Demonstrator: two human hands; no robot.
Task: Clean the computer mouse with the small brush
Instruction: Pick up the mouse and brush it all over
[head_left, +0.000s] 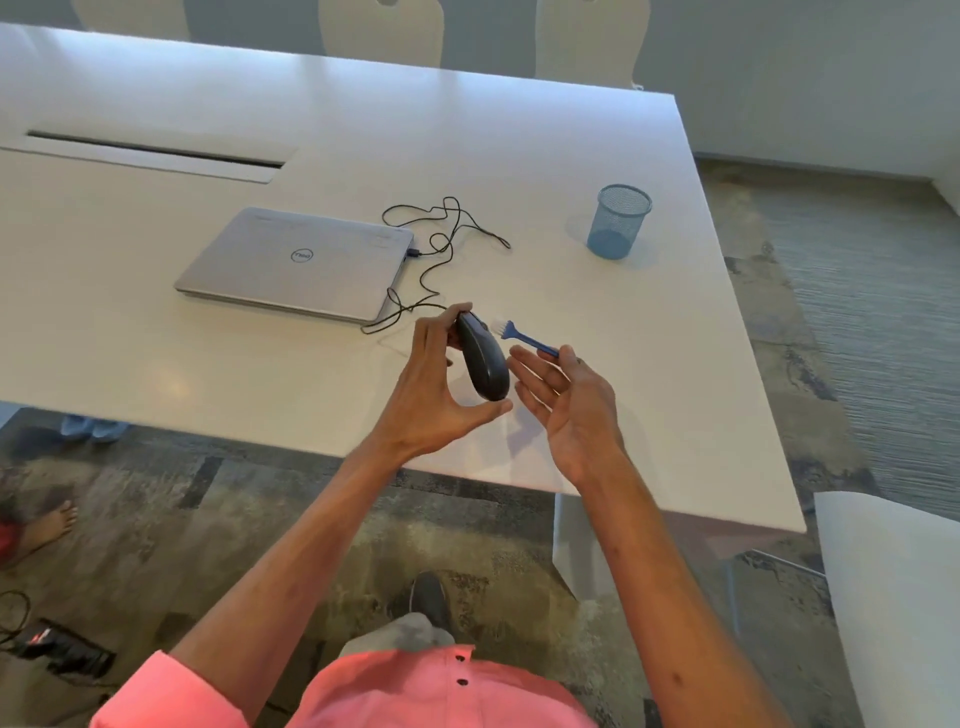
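My left hand (434, 387) holds a dark grey computer mouse (483, 361) above the white table (208, 332), gripped between thumb at its near end and fingers at its far end, tilted on its side. Its black cable (441, 244) runs in loops to the laptop. My right hand (563, 400) is just right of the mouse, fingers spread, holding a small blue brush (522, 336) near the thumb. The brush's white bristles (500, 328) sit beside the front of the mouse, close to touching it.
A closed silver laptop (296, 262) lies on the table left of the cable. A blue mesh pen cup (618, 221) stands at the right. White chairs (382, 28) line the far side, another chair (893, 597) is at right. Another person's bare foot (47, 527) is on the floor at left.
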